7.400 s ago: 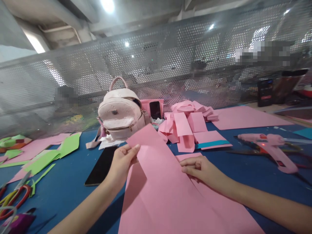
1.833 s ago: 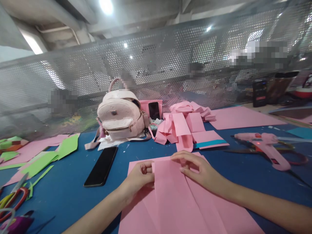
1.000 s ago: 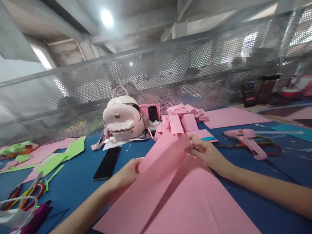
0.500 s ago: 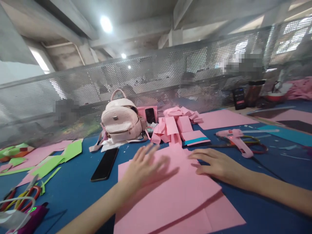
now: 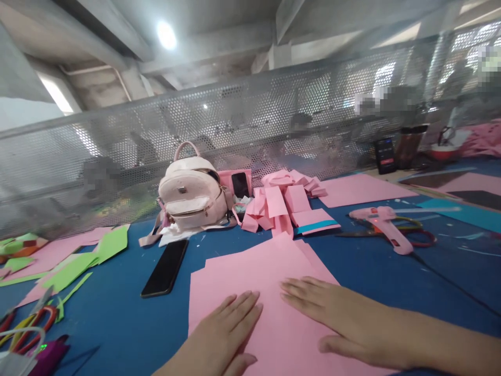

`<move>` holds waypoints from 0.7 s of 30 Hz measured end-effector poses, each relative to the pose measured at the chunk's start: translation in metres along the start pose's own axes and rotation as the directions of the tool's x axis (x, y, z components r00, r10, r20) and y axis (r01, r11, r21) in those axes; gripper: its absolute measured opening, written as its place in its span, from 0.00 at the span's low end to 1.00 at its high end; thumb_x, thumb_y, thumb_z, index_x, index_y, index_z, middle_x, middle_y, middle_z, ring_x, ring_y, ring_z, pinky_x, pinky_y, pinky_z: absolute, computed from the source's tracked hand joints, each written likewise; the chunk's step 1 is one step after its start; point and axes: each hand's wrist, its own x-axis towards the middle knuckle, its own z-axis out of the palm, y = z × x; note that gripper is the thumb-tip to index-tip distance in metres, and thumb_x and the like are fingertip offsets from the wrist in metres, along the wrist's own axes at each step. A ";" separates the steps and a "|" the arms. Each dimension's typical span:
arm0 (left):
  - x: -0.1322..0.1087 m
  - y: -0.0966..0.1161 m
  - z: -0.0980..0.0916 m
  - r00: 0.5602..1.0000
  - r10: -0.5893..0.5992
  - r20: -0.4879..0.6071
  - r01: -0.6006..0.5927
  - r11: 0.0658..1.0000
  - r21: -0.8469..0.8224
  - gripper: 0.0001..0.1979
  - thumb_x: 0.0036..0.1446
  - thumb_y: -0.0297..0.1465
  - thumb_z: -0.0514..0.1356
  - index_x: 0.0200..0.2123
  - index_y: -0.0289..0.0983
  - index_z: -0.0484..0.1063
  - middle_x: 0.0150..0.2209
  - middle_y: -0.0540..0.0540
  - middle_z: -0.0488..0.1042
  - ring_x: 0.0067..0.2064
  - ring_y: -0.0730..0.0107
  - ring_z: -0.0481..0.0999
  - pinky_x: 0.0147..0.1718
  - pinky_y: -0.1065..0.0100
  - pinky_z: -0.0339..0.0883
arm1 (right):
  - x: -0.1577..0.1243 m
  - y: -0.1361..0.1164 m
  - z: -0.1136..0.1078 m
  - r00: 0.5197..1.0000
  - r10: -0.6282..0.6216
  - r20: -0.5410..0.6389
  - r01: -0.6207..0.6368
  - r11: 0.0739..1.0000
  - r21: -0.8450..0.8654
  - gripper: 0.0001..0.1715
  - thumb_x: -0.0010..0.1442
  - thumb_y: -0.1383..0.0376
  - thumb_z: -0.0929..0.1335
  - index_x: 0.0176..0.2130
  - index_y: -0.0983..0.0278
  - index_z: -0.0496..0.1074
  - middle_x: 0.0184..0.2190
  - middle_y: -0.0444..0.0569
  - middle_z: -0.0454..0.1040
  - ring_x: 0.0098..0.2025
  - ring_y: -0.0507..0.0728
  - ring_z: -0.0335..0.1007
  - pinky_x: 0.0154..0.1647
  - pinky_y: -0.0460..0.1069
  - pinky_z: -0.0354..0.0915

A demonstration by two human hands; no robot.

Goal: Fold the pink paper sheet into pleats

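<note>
Several pink paper sheets (image 5: 270,266) lie stacked, with uneven edges, on the blue table in front of me. My left hand (image 5: 229,329) rests flat on the lower left part of the top sheet, fingers stretched out. On the right side of the same sheet lies my right hand (image 5: 332,313), also flat, its thumb spread away from the fingers. Neither hand holds anything. Just beyond the stack is a heap of pink paper strips (image 5: 277,201), some of them folded.
A pink glue gun (image 5: 385,224) lies at the right over scissors, its cord trailing right. Left are a black phone (image 5: 165,269), green paper pieces (image 5: 80,266), scissors (image 5: 37,324) and a purple device (image 5: 50,355). A pale backpack (image 5: 191,196) stands before the perforated metal screen (image 5: 219,115).
Both hands have moved down the pink sheets towards me. My left hand, blurred and lifted before, now lies flat on the paper. The right hand has shifted inward onto the sheet.
</note>
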 end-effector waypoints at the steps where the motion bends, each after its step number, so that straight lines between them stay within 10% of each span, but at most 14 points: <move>1: -0.009 -0.004 0.004 1.000 -0.007 -0.005 0.007 0.998 0.062 0.46 0.62 0.35 0.61 0.72 0.44 0.33 0.71 0.40 0.47 0.69 0.51 0.54 0.65 0.52 0.56 | -0.005 0.003 0.001 0.999 0.041 -0.007 -0.042 0.999 -0.033 0.40 0.66 0.53 0.67 0.70 0.51 0.48 0.70 0.48 0.50 0.70 0.65 0.49 0.70 0.59 0.54; 11: -0.100 -0.008 0.008 0.972 -0.020 -0.233 0.171 0.739 0.651 0.45 0.65 0.44 0.57 0.72 0.29 0.37 0.58 0.37 0.72 0.52 0.59 0.80 0.42 0.72 0.76 | -0.040 0.015 0.007 0.981 0.082 -0.175 -0.136 0.938 -0.319 0.44 0.62 0.46 0.69 0.69 0.47 0.50 0.67 0.46 0.58 0.63 0.69 0.63 0.57 0.59 0.72; 16: -0.097 0.000 -0.034 0.966 -0.100 -0.239 0.211 0.839 0.502 0.22 0.62 0.39 0.59 0.59 0.42 0.72 0.47 0.46 0.81 0.42 0.60 0.84 0.38 0.69 0.78 | -0.039 0.016 -0.022 0.975 0.087 -0.206 -0.150 0.937 -0.317 0.33 0.60 0.49 0.72 0.63 0.42 0.65 0.63 0.44 0.67 0.60 0.71 0.68 0.55 0.61 0.72; 21: -0.065 -0.006 -0.080 0.823 -0.479 -0.305 0.546 0.815 0.195 0.20 0.66 0.36 0.52 0.59 0.44 0.70 0.59 0.47 0.73 0.57 0.57 0.76 0.53 0.59 0.73 | -0.045 0.004 -0.023 0.978 0.042 -0.206 -0.076 0.984 -0.158 0.23 0.67 0.57 0.67 0.60 0.44 0.69 0.59 0.42 0.73 0.62 0.66 0.67 0.64 0.60 0.64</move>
